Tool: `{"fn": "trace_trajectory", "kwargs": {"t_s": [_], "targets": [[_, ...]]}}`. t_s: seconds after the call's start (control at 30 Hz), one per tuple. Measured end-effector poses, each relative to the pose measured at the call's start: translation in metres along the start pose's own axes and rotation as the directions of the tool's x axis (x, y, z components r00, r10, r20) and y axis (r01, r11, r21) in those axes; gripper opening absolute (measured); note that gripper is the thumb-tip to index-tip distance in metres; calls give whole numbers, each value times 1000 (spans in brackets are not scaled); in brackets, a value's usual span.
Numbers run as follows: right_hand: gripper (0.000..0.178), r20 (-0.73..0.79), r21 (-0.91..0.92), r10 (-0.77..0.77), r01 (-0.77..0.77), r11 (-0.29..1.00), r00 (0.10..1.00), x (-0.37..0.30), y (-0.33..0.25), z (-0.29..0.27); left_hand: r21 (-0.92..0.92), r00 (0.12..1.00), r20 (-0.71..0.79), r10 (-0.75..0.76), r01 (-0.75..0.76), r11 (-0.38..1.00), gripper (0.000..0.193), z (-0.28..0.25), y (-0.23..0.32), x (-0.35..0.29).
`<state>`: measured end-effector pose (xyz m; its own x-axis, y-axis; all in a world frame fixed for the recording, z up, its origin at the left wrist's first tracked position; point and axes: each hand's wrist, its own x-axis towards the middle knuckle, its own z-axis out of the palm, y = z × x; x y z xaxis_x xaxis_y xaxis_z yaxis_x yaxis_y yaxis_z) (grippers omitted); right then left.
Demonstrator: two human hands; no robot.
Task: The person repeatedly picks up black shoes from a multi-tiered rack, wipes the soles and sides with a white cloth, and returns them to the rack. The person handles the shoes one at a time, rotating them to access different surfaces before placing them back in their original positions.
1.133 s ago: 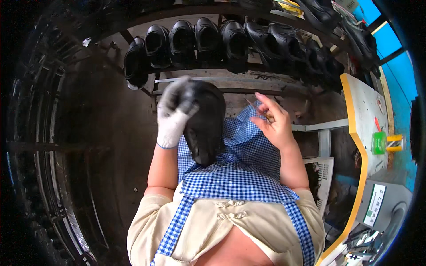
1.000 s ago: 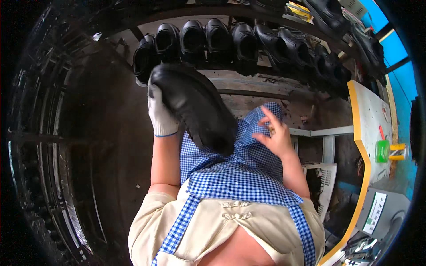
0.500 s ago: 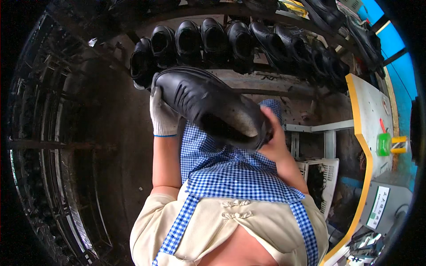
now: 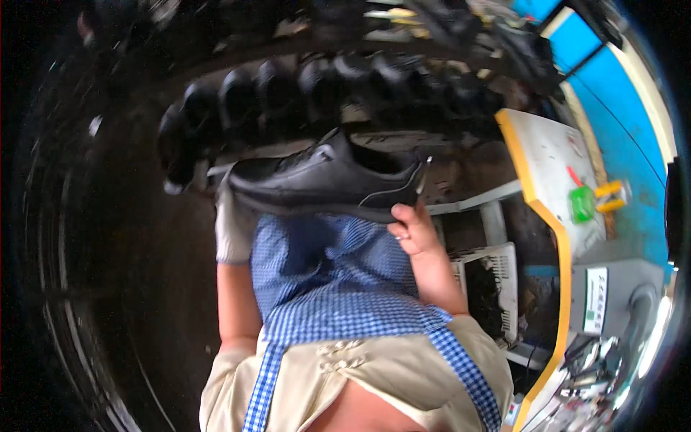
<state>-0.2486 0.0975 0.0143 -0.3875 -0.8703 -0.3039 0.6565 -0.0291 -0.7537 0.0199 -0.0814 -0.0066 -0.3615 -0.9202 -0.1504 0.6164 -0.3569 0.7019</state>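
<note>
A black lace-style shoe (image 4: 324,180) is held sideways above my lap, its toe to the left and its side turned up toward me. My left hand (image 4: 234,227), in a white knit glove, grips the toe end. At the heel end my bare right hand (image 4: 414,227) holds the sole edge, thumb on the near side. The shoe's opening faces away from me, and its inside is dark. My left fingers are partly hidden behind the toe.
Several black shoes (image 4: 277,93) stand in a row on a rack beyond my hands. A white table (image 4: 551,158) with a yellow edge is at the right, carrying a green container (image 4: 581,204) and a grey machine (image 4: 619,288). A white plastic crate (image 4: 507,288) sits under it.
Both hands have turned the shoe from opening toward me to side-on, and roughly level. The view has shifted, blurring the surroundings; my right hand now grips lower on the heel.
</note>
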Motion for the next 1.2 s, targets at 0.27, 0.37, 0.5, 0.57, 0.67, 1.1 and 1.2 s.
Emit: {"fn": "trace_trajectory", "kwargs": {"t_s": [0.27,0.37,0.5,0.57,0.67,1.1,1.2], "targets": [[42,-94,3,-796,799,601,598,-14,-76,-16,468,991,40,-124,91,879,40,-51,-67,18],[54,-270,-94,-897,917,387,351,10,-116,-23,616,983,-25,-181,158,772,31,-71,-96,5],[70,-261,-311,-923,881,358,283,62,-182,-4,607,974,136,-181,63,792,28,-72,-102,1],[57,-284,-407,-932,852,330,225,110,-205,-17,606,973,157,-167,38,795,28,-76,-103,5],[63,-272,-487,-906,766,420,324,145,-229,-19,598,974,109,-197,94,796,33,-63,-95,-6],[77,12,-709,-961,681,187,276,172,-163,34,838,979,198,-49,-143,527,27,-69,-106,-8],[94,161,-794,-978,606,-46,136,203,-179,31,813,973,216,-84,-132,568,30,-73,-119,1]]}}
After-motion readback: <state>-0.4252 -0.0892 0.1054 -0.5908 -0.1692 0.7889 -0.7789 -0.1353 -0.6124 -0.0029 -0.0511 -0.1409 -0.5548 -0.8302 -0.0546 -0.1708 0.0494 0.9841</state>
